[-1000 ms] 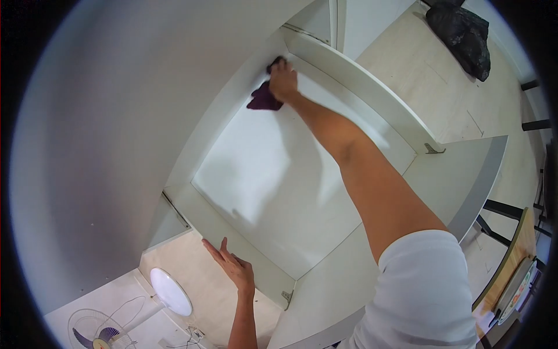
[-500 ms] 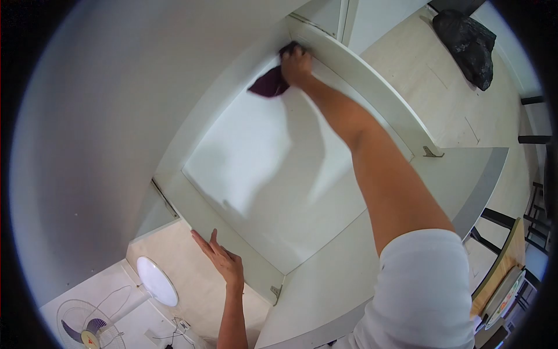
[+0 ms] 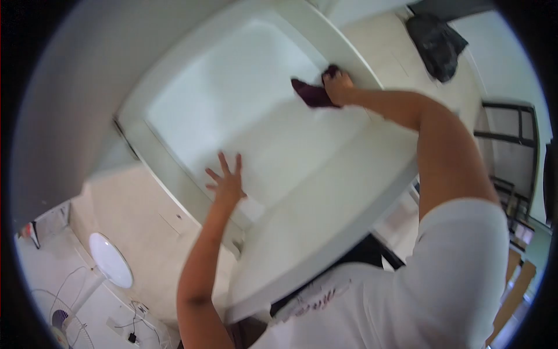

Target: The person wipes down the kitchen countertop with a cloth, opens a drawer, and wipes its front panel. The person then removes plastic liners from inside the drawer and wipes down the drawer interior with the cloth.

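Observation:
A dark maroon cloth (image 3: pixel 314 95) is bunched under my right hand (image 3: pixel 338 87), whose fingers close over it. Part of the cloth hangs out to the left of the hand, inside a white cabinet compartment (image 3: pixel 256 145) by its right side wall. My left hand (image 3: pixel 225 185) has its fingers spread and holds nothing. It is over the near left part of the compartment's white panel; whether the palm touches it I cannot tell. The part of the cloth beneath my right fingers is hidden.
A white door panel (image 3: pixel 325 186) extends along the compartment's near side. A black plastic bag (image 3: pixel 436 46) lies on the floor at upper right. Dark metal frames (image 3: pixel 511 139) stand at right. On the left are a round white disc (image 3: pixel 110 260) and a fan (image 3: pixel 70 326).
My right hand has brought the cloth from the far corner nearer along the right wall. My left hand has moved from the left edge over the compartment, fingers spreading. The view has shifted.

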Demonstrator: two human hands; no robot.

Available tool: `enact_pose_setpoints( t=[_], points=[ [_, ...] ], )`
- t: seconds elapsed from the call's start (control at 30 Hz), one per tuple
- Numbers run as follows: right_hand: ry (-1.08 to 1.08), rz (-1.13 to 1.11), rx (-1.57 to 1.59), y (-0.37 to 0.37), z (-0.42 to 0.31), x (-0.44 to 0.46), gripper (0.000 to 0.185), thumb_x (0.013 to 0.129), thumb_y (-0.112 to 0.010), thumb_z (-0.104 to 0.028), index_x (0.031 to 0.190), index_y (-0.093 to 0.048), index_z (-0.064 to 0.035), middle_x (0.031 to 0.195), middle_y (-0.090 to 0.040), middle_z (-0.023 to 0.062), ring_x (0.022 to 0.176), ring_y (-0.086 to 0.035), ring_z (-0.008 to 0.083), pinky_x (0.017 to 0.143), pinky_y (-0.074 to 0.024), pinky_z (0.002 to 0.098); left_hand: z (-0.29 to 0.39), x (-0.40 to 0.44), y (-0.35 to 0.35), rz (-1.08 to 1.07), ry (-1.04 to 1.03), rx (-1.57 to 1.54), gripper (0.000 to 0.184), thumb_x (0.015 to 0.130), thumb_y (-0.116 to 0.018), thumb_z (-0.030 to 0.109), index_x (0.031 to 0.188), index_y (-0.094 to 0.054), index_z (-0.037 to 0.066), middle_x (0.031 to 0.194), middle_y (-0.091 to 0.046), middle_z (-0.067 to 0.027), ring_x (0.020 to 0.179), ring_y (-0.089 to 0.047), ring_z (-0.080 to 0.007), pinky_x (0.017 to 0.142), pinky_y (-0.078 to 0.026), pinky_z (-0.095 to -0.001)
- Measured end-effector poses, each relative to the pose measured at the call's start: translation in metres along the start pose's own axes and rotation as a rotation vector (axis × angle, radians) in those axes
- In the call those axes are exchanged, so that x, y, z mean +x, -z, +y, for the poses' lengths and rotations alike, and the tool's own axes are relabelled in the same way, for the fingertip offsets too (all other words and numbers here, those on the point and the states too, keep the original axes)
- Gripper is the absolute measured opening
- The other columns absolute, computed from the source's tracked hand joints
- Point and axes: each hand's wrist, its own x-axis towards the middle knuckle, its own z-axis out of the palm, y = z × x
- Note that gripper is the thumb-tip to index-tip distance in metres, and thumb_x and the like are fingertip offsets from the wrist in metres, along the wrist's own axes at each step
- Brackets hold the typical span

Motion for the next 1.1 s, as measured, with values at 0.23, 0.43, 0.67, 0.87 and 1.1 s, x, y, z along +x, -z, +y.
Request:
enact_pose_setpoints(
  t=[0.23, 0.43, 0.67, 0.87, 1.1],
  points=[
    [0.168, -0.614, -0.016, -0.009, 0.009, -0.079, 0.047, 0.083, -0.054, -0.022, 0.123, -0.046, 0.0015, 0.121, -0.055, 0.0228, 0.117, -0.051, 0.0365, 0.094, -0.0415, 0.0474, -0.010, -0.019, -0.003, -0.014, -0.021, -0.266, 0.107, 0.069, -0.079, 0.017, 0.148, -0.006, 0.021, 0.153, 0.007, -0.0186, 0.126, -0.014, -0.0646, 0.080, -0.043, -0.0728],
    [-0.015, -0.673, 0.196, -0.019, -0.025, -0.084, 0.063, 0.089, -0.040, -0.046, 0.130, -0.043, 0.0008, 0.131, -0.050, 0.0202, 0.124, -0.046, 0.0322, 0.096, -0.0404, 0.0453, -0.039, -0.073, 0.008, 0.313, -0.135, -0.392, 0.079, 0.080, -0.069, 0.016, 0.144, -0.025, 0.009, 0.150, -0.016, -0.0244, 0.132, -0.026, -0.0497, 0.097, -0.042, -0.0537],
    [0.200, -0.726, 0.397, 0.059, -0.128, -0.121, 0.092, 0.078, -0.030, -0.081, 0.110, -0.062, -0.0007, 0.109, -0.062, 0.0169, 0.099, -0.061, 0.0316, 0.085, -0.0442, 0.0470, -0.053, -0.121, 0.029, 0.554, -0.117, -0.678, 0.060, 0.085, -0.066, 0.021, 0.138, -0.040, 0.009, 0.144, -0.033, -0.0221, 0.128, -0.041, -0.0371, 0.100, -0.042, -0.0466],
    [0.645, -0.680, 0.300, 0.081, -0.261, -0.139, 0.060, 0.086, -0.041, -0.053, 0.104, -0.066, -0.0018, 0.108, -0.065, 0.0153, 0.104, -0.059, 0.0322, 0.088, -0.0403, 0.0490, -0.067, -0.145, 0.035, 0.780, -0.089, -0.743, 0.054, 0.087, -0.065, 0.018, 0.136, -0.044, 0.011, 0.141, -0.039, -0.0195, 0.125, -0.046, -0.0349, 0.092, -0.049, -0.0449],
    [0.780, -0.714, 0.626, 0.110, -0.331, -0.169, 0.051, 0.091, -0.041, -0.042, 0.114, -0.061, -0.0005, 0.114, -0.061, 0.0198, 0.110, -0.055, 0.0356, 0.096, -0.0354, 0.0484, -0.073, -0.165, 0.051, 0.928, -0.055, -0.753, 0.047, 0.087, -0.064, 0.014, 0.131, -0.049, 0.008, 0.139, -0.043, -0.0185, 0.123, -0.048, -0.0339, 0.091, -0.048, -0.0434]
  ],
)
